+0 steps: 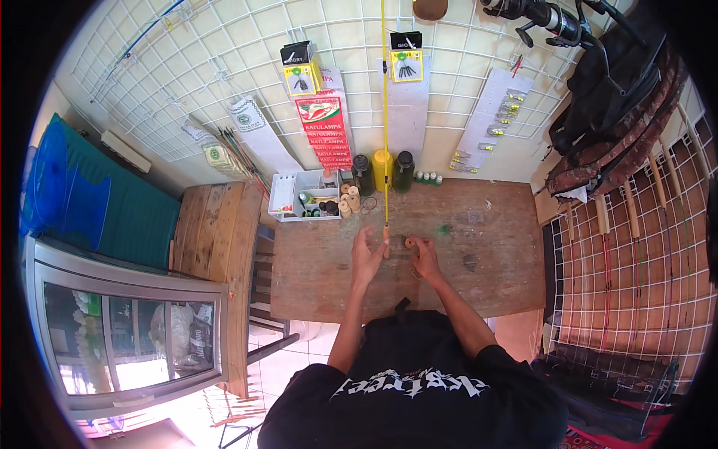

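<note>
A yellow fishing rod (386, 135) with a short cork handle (387, 243) runs from the middle of the wooden table (493, 247) up past the wall grid. My left hand (365, 258) is just left of the handle. Its thumb appears to touch the cork and its fingers are spread apart. To the right of the rod, my right hand (425, 260) pinches a small round tan spool (409, 242) between thumb and fingertips. Its other fingers are curled. Any thread between the hands is too fine to make out.
At the table's back left stands a white organizer box (283, 194), with several tan spools (349, 202) beside it. Dark bottles (404, 170), a yellow container (382, 166) and small vials (428, 178) line the back edge. Fishing rods (632, 209) hang at right.
</note>
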### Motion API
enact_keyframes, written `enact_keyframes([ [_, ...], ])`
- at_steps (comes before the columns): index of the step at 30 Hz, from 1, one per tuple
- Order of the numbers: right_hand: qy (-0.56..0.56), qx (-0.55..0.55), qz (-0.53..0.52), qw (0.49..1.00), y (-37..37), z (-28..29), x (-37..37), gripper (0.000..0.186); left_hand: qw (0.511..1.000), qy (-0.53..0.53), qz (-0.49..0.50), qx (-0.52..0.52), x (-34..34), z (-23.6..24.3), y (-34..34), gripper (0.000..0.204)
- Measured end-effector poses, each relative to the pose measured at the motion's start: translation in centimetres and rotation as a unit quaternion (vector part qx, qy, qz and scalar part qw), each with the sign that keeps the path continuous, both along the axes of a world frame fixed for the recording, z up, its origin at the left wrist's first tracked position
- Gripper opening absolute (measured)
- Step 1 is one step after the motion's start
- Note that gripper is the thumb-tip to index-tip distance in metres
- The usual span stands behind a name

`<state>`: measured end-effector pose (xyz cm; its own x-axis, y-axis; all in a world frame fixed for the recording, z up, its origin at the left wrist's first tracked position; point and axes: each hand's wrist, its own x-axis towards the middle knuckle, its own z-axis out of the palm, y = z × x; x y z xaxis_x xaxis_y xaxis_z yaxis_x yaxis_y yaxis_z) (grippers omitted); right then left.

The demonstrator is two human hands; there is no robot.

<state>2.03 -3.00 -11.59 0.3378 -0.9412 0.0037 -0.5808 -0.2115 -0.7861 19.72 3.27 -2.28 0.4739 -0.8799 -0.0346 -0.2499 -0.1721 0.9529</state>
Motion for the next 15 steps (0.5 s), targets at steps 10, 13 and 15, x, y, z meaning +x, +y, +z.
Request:
enact_keyframes([
  [10, -0.122, 0.127, -0.070, 0.982, 1.0, 2.1, -1.2, 0.031, 0.996, 0.014, 0.062, -0.069, -3.1, 2.2, 1.8, 0.044],
  [13, -0.258, 0.208, 0.013, 0.943, 2.8, 4.1, -2.2, 0.030, 0.997, 0.063, -0.014, -0.032, -3.7, -0.8, 3.9, 0.045],
  [15, -0.268, 0.225, 0.016, 0.937, 3.9, 6.1, -2.8, 0.031, 0.981, 0.185, -0.045, 0.028, -4.1, -0.1, 4.6, 0.043],
])
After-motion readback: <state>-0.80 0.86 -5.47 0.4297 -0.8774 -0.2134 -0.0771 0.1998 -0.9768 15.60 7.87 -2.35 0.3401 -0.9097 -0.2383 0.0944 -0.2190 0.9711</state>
